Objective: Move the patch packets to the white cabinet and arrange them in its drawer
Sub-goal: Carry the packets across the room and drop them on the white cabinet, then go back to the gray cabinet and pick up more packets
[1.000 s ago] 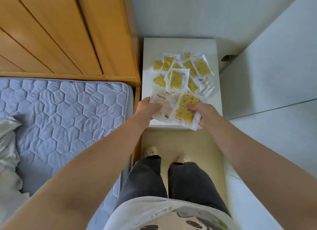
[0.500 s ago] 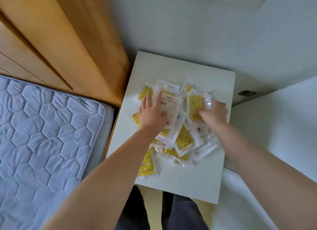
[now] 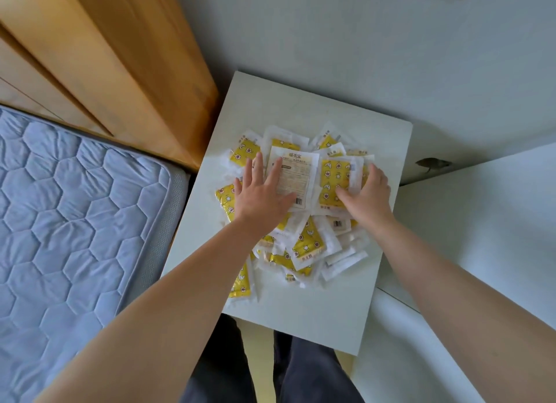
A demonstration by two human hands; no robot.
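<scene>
Yellow and white patch packets lie in a loose, overlapping heap on the flat top of the white cabinet, filling the middle of it and leaving bare margins towards the wall and the near edge. Most show a yellow face with small star and moon prints. A few show plain white backs with barcodes.

The person leans over the heap with both arms out. The left hand lies palm down on the far left of the pile, its fingers straight and spread wide. The forefinger and thumb rest on a white-backed packet that sits on top, printed side up, and the other fingers rest on yellow packets beside it.

The right hand is at the far right of the pile. Its fingers curl over the right edge of a yellow-faced packet just beside the white-backed one, with the thumb pressed on its face, so it grips that packet.

A blue quilted mattress lies to the left, with a pale wooden panel rising behind it right beside the cabinet. A white wall stands behind the cabinet. Dark trousers show below the near edge.
</scene>
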